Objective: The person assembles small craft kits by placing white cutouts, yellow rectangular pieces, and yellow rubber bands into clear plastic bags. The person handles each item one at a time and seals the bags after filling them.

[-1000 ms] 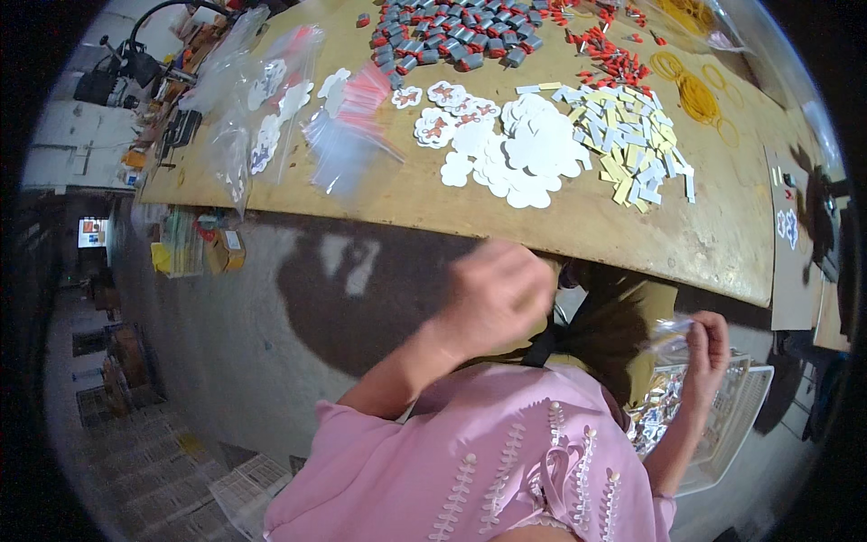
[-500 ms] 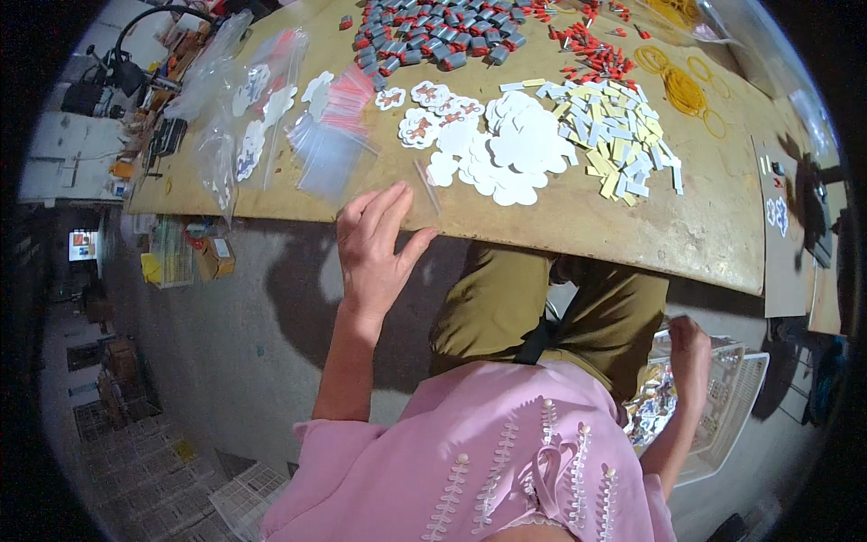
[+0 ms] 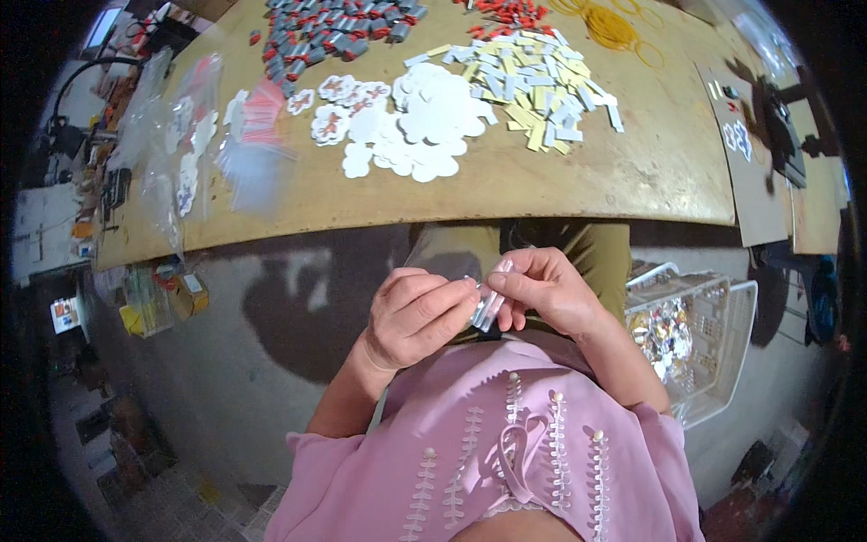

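Observation:
Above my lap, just off the table's near edge, both hands are closed on a small clear plastic bag (image 3: 489, 305) with a pinkish edge. My left hand (image 3: 417, 312) pinches its left side, the fingertips bent inward. My right hand (image 3: 551, 287) grips its upper right part between thumb and forefinger. Whether something lies inside the bag, I cannot tell. On the table beyond are a heap of white scallop-edged cards (image 3: 424, 117), some with brown printed figures, and a fan of clear bags with pink tops (image 3: 253, 163).
Yellow and pale grey small strips (image 3: 542, 90) are heaped right of the cards. Behind lie grey-and-red small parts (image 3: 334, 36), red pieces (image 3: 510, 16) and yellow rubber bands (image 3: 610, 27). A white plastic basket (image 3: 742, 339) of shiny packets stands at my right, below the table (image 3: 632, 194).
My left hand has left the table edge and come back over my lap. The right hand has moved in from the basket to meet it. The small bag near the table edge is gone from there.

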Motion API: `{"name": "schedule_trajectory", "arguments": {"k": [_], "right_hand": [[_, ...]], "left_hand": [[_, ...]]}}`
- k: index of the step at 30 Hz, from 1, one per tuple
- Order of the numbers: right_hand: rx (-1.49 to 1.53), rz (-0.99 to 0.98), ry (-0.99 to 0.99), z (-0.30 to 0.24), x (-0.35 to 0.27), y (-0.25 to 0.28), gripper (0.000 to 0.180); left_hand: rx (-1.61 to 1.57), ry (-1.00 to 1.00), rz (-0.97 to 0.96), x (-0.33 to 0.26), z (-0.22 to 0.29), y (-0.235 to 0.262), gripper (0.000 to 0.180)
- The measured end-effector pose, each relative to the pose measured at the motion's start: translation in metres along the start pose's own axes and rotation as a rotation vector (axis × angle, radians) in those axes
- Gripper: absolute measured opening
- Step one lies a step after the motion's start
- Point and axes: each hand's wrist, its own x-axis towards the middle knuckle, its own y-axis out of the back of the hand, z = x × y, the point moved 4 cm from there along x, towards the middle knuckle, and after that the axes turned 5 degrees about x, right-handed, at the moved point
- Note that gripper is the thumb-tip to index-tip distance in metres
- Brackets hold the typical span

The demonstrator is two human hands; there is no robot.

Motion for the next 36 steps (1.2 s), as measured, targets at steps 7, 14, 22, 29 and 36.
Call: {"name": "schedule_trajectory", "arguments": {"k": [7, 14, 22, 29, 36], "right_hand": [[0.040, 0.076, -0.001, 0.010, -0.022, 0.026, 0.017], [-0.016, 0.230, 0.157, 0.015, -0.024, 0.036, 0.021], [-0.113, 0.399, 0.212, 0.017, -0.016, 0.036, 0.027], [-0.144, 0.379, 0.119, 0.019, -0.016, 0.035, 0.018], [-0.199, 0.358, -0.016, 0.014, -0.019, 0.025, 0.029]], "left_hand": [[-0.090, -0.016, 0.010, 0.006, -0.006, -0.028, 0.030], [-0.044, 0.246, -0.047, 0.013, -0.014, -0.056, 0.034], [-0.431, 0.679, -0.218, 0.031, 0.003, -0.064, 0.015], [-0.243, 0.615, -0.154, 0.021, -0.001, -0.075, 0.010], [-0.118, 0.340, -0.157, 0.025, 0.001, -0.063, 0.009]]}}
